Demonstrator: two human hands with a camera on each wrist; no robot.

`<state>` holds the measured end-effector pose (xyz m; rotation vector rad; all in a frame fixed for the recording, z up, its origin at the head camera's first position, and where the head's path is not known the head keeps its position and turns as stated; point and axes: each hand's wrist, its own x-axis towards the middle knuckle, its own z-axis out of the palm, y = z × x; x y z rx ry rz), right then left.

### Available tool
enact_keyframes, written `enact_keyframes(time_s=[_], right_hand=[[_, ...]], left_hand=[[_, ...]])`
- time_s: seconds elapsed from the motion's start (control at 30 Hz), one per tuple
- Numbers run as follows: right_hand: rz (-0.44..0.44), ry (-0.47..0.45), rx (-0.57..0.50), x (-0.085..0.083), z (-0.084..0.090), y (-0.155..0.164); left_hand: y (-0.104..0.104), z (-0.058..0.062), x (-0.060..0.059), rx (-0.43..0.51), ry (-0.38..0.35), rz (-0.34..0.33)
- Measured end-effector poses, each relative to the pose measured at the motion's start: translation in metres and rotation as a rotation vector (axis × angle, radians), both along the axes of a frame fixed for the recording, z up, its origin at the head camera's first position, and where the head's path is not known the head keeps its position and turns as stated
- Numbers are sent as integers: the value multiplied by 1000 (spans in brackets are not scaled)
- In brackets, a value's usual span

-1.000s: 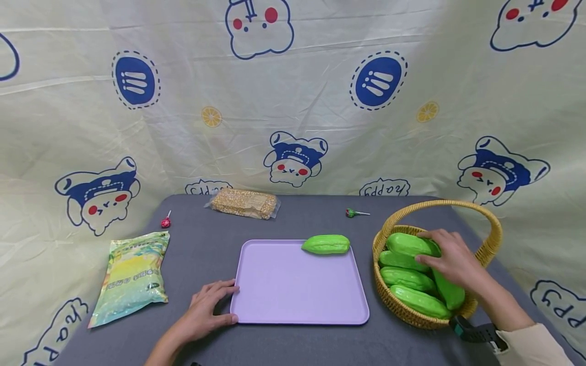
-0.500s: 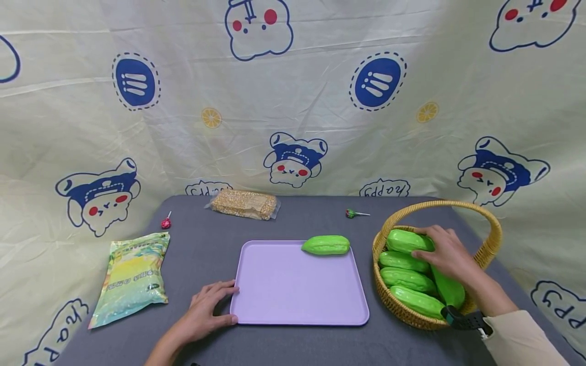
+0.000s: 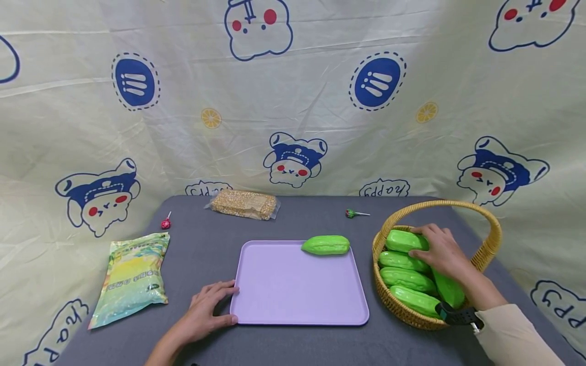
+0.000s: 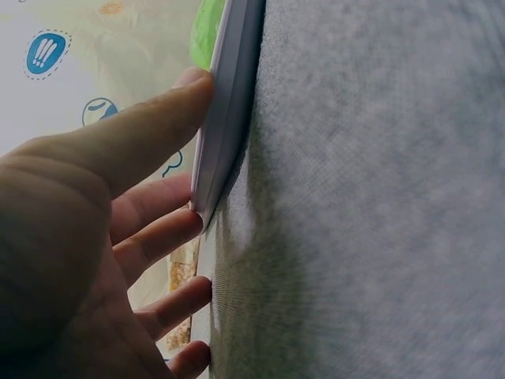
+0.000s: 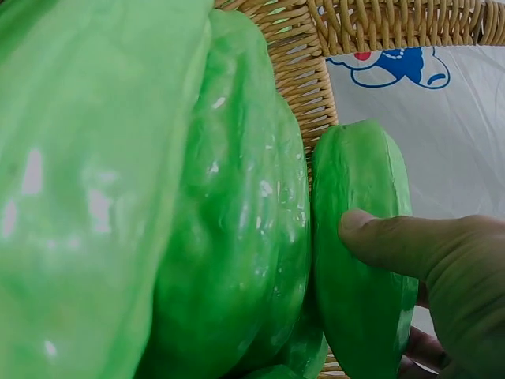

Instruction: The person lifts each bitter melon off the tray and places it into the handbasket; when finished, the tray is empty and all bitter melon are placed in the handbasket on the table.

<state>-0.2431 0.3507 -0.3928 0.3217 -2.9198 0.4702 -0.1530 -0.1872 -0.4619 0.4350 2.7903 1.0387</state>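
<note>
In the head view a wicker basket (image 3: 389,305) on the right holds several green bitter melons (image 3: 409,279). My right hand (image 3: 441,251) reaches into it, gripping the farthest bitter melon (image 3: 405,240). The right wrist view shows the thumb (image 5: 379,237) across the near side of that bitter melon (image 5: 355,292), with fingers partly hidden behind it. A lilac tray (image 3: 297,290) lies mid-table, one bitter melon (image 3: 326,245) across its far right corner. At the tray's left edge rests my left hand (image 3: 206,310), its extended fingers and thumb touching the rim (image 4: 225,118).
The basket's tall arched handle (image 3: 492,239) rises beside the right forearm. A colourful bag (image 3: 133,277) lies at the left, and a clear pack of grains (image 3: 244,203) at the back. A red lollipop (image 3: 166,222) and a green lollipop (image 3: 351,213) lie on the grey table (image 3: 201,254).
My right hand has shifted slightly back and left within the basket, over the farthest bitter melon, and the forearm has swung left. My left hand stays in place at the tray.
</note>
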Motion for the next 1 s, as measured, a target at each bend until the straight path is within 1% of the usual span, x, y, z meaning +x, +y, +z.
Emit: enact_keyframes(time_s=[0.17, 0.5, 0.77, 1.0], right_hand=[[6, -9, -4, 0, 0, 1], [43, -79, -59, 1, 5, 6], [36, -71, -71, -1, 6, 5], [27, -58, -76, -2, 5, 4]], left_hand=[[0, 0, -1, 0, -8, 0], [-1, 0, -2, 2, -13, 2], [-1, -2, -2, -1, -6, -6], [-1, -1, -1, 7, -19, -7]])
